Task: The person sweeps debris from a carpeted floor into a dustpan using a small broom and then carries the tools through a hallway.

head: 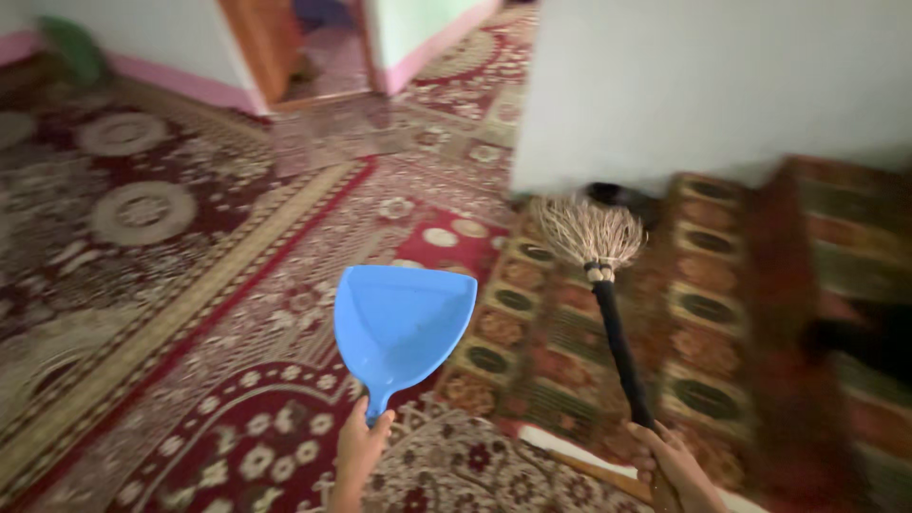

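Left hand [359, 448] is wrapped tight round the short handle of a blue dustpan [404, 323], fingers closed on it. Pan is held up off the floor, mouth pointing away from the person, scoop side facing up twd the camera, so it hangs over the red patterned carpet [142, 247] w/o touching it. Looks empty inside.

Right hand [679, 465] grips the black handle of a broom [608, 285] near its lower end, fingers clamped round it. Handle runs up and away; the straw head fans out at the far end, close to the base of a white wall [703, 85]. Can't tell if the bristles touch the floor or sit just above.

The two hands are well apart, pan on the left, broom on the right, each tool pointing fwd. Between and under them lies a striped rug [560, 332] w/ oval motifs, next to the bigger carpet. A dark shape sits at the wall's foot behind the bristles, too blurred to name. Far back, an open doorway [313, 47] w/ a wooden frame.
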